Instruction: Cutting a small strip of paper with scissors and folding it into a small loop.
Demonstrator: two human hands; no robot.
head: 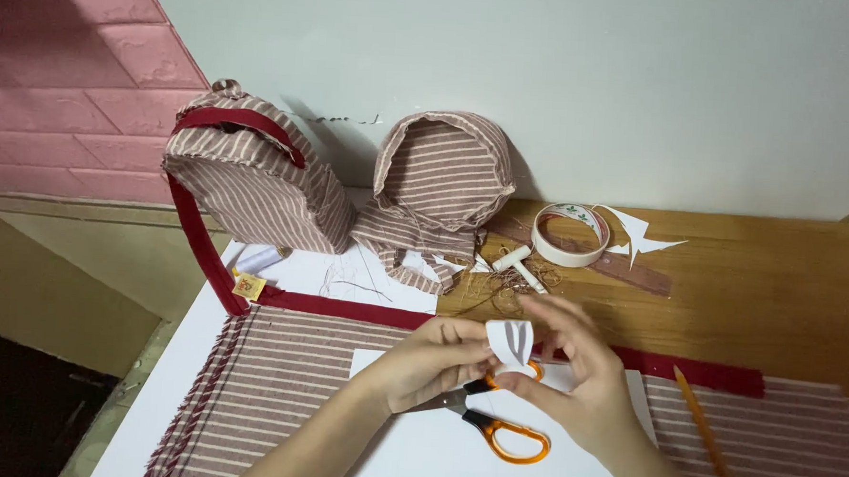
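Both my hands meet over the middle of the table and pinch a small folded piece of white paper point(510, 342). My left hand point(431, 361) grips its lower left side. My right hand point(571, 374) holds its right side with the fingertips, fingers spread above it. Just below my hands lie scissors with orange handles point(502, 431) on a white paper sheet point(434, 458). That sheet rests on striped brown-and-white fabric point(275, 375).
A striped fabric bag point(251, 178) with a dark red strap point(200, 248) and a striped rounded fabric piece point(442, 172) stand against the wall. A tape roll point(570, 233), a white seam ripper point(519, 264), thread scraps, paper offcuts point(644, 237) and an orange pencil point(707, 437) lie on the wooden table point(775, 292).
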